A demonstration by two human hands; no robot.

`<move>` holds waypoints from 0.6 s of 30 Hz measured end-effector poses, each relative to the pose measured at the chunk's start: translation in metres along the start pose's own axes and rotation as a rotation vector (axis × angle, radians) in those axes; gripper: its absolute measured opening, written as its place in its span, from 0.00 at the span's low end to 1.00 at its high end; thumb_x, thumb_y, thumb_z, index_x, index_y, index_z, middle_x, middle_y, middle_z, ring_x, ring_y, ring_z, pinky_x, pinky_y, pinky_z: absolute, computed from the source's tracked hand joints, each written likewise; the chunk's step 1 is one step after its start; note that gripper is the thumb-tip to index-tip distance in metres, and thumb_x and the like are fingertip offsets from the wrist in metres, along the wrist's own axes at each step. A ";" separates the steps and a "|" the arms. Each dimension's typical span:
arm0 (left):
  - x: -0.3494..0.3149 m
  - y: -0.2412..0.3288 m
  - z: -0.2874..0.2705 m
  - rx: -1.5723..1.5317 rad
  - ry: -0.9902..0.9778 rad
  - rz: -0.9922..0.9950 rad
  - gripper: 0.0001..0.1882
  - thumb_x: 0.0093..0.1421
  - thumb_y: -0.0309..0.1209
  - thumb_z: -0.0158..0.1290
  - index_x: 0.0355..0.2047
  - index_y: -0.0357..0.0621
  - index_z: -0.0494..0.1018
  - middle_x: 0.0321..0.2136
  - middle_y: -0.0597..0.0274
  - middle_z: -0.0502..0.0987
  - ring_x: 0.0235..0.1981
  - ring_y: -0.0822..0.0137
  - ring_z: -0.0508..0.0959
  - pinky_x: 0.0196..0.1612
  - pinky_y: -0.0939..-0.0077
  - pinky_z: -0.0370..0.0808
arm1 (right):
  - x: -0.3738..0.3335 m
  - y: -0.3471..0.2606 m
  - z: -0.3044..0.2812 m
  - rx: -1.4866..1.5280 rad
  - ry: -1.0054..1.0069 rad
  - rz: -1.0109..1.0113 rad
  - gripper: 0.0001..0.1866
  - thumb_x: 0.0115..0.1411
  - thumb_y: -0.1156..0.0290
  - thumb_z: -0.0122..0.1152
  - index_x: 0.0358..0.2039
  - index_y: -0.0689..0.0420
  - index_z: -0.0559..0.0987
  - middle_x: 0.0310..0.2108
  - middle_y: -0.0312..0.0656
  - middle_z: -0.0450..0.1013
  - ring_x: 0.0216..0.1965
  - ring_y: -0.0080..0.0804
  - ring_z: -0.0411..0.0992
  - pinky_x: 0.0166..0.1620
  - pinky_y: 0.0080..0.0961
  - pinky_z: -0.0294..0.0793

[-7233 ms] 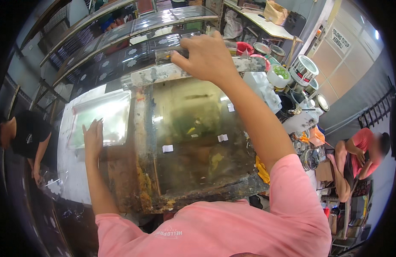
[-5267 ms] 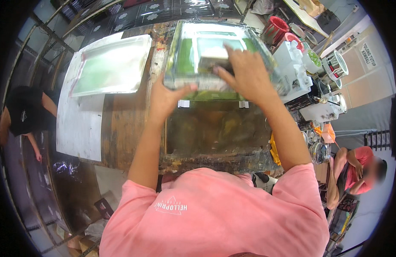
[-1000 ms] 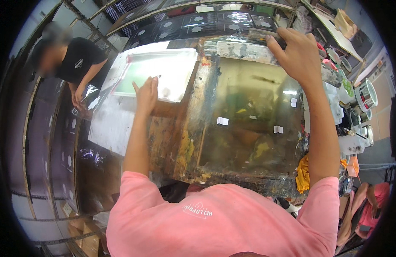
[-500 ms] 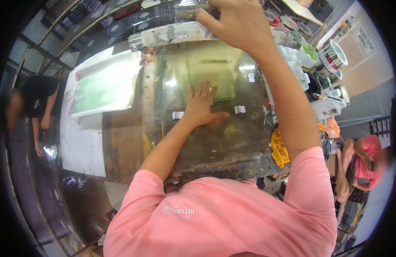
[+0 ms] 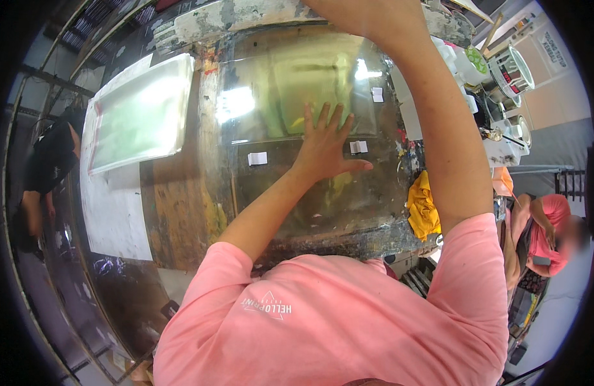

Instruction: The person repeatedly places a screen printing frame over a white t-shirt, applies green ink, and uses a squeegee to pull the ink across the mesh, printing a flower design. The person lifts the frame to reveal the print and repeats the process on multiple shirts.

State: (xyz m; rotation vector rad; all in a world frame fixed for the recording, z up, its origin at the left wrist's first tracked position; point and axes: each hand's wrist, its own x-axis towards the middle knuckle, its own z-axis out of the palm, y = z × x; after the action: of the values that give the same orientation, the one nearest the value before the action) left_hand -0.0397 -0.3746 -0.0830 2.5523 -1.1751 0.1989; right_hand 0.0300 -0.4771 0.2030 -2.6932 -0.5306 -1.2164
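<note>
My left hand [image 5: 324, 147] lies with its fingers spread over the lower edge of a clear glossy sheet [image 5: 261, 83] on the worktable. The sheet reflects bright light and looks yellowish in the middle. Close to this hand are several small white tabs: one tab [image 5: 257, 158] to its left, a folded tab [image 5: 358, 147] by the thumb and another tab [image 5: 377, 94] farther right. My right hand [image 5: 364, 18] stretches to the far side of the table by a paint-stained beam [image 5: 216, 20]. The picture's upper edge cuts off its fingers, so any hold is hidden.
A shiny pale-green stack of sheets [image 5: 142, 116] rests on white paper [image 5: 117, 215] at the left. Along the right edge are a yellow cloth [image 5: 424, 209], a paint can [image 5: 510, 69] and other containers. One person [image 5: 52, 154] bends at the left; another [image 5: 548, 235] sits at the right.
My right hand has reached farther away, and its fingers have left the picture. The left hand stays spread, now slightly farther right over the sheet. The person at the left has bent lower.
</note>
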 end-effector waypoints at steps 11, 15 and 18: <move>-0.007 -0.002 -0.002 0.019 0.064 0.008 0.64 0.50 0.85 0.46 0.70 0.44 0.68 0.69 0.43 0.66 0.71 0.37 0.63 0.72 0.17 0.35 | 0.005 -0.006 0.005 0.049 -0.077 0.043 0.26 0.62 0.51 0.52 0.21 0.62 0.81 0.21 0.51 0.78 0.26 0.49 0.77 0.41 0.46 0.70; -0.007 -0.001 0.000 0.025 0.097 0.019 0.63 0.50 0.85 0.45 0.69 0.43 0.70 0.68 0.44 0.67 0.70 0.38 0.65 0.72 0.17 0.37 | 0.002 -0.005 0.005 0.028 -0.073 0.036 0.26 0.62 0.51 0.53 0.21 0.62 0.81 0.21 0.51 0.77 0.26 0.49 0.76 0.40 0.46 0.69; -0.008 -0.003 0.004 0.012 0.143 0.022 0.63 0.51 0.85 0.46 0.69 0.42 0.70 0.67 0.43 0.68 0.69 0.38 0.66 0.72 0.16 0.38 | 0.000 -0.008 0.004 0.032 -0.076 0.036 0.26 0.62 0.51 0.53 0.21 0.62 0.81 0.22 0.51 0.78 0.27 0.49 0.77 0.40 0.46 0.69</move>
State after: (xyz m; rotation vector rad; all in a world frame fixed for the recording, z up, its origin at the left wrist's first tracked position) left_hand -0.0430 -0.3683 -0.0897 2.4898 -1.1512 0.3875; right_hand 0.0297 -0.4690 0.2004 -2.7190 -0.5050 -1.0910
